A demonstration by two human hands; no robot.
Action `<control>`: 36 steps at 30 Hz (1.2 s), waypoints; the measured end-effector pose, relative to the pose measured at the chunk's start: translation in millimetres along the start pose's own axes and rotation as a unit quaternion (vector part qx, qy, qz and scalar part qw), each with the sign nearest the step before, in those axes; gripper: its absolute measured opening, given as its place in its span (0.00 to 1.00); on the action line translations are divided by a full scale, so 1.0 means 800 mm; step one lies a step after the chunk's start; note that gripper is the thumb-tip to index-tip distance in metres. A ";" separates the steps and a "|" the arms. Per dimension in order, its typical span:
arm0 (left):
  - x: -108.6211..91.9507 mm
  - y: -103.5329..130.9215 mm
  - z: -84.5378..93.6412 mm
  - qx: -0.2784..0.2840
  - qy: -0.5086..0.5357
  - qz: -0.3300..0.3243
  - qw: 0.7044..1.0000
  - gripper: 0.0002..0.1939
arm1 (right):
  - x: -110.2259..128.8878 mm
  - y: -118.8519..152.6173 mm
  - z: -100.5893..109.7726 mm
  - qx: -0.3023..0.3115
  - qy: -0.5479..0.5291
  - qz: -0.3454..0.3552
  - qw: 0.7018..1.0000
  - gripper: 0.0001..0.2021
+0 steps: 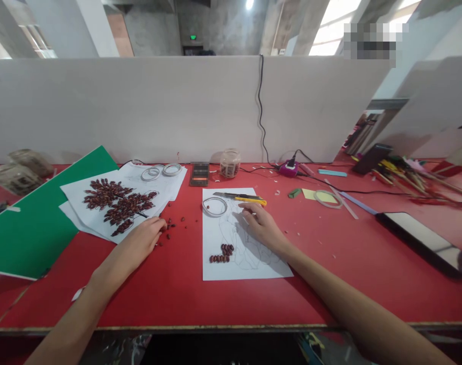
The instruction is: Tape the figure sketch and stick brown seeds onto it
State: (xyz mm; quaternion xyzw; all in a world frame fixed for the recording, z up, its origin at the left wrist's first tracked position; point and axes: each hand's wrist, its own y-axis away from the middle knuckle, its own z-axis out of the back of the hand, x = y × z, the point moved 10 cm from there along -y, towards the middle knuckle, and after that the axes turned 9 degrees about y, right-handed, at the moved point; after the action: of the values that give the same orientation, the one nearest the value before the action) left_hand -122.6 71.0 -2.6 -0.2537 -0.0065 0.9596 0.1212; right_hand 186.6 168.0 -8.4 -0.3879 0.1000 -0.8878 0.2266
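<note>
My left hand (143, 238) rests on the red table (178, 299), fingertips at several loose dark red beans (172, 224) beside a sheet covered with glued beans (117, 204). Whether the fingers pinch a bean is too small to tell. My right hand (262, 225) lies flat, palm down, on a white sheet with a pencil drawing (243, 253), holding nothing. A few beans (222, 253) are stuck at the drawing's lower left. A tape ring (215, 206) and a yellow utility knife (242, 197) lie at the sheet's top, just beyond my right fingers.
Green board (29, 223) lies at left. Two tape rolls (161, 171), a small dark box (199, 174) and a glass jar (230, 162) stand near the white partition. A purple glue gun (290, 167) with cable, sticky notes, a tablet (424, 242) and pencils sit at right.
</note>
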 end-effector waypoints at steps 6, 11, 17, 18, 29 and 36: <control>-0.025 -0.016 0.018 -0.073 0.196 0.039 0.977 0.09 | 0.028 0.009 0.016 -0.034 0.015 0.039 0.999 0.14; -0.085 -0.041 -0.041 -0.054 0.587 0.078 0.804 0.16 | 0.124 0.053 0.003 0.013 0.077 0.219 0.973 0.18; -0.130 -0.052 -0.115 -0.009 0.740 0.134 0.658 0.25 | 0.157 0.074 0.003 0.002 0.099 0.239 0.966 0.14; -0.129 -0.052 -0.119 -0.013 0.742 0.144 0.654 0.25 | 0.156 0.074 0.005 -0.003 0.098 0.233 0.968 0.13; -0.147 -0.033 -0.146 0.066 0.780 0.187 0.593 0.23 | 0.144 0.077 0.021 -0.025 0.116 0.200 0.973 0.05; -0.164 -0.038 -0.133 0.125 0.770 0.170 0.603 0.21 | 0.147 0.073 0.034 -0.022 0.007 0.188 0.982 0.06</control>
State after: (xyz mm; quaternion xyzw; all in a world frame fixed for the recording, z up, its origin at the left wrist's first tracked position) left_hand 47.1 64.4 -29.4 -0.8773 0.2526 0.4045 -0.0534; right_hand 155.7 60.3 65.1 -0.3608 0.1924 -0.8296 0.3801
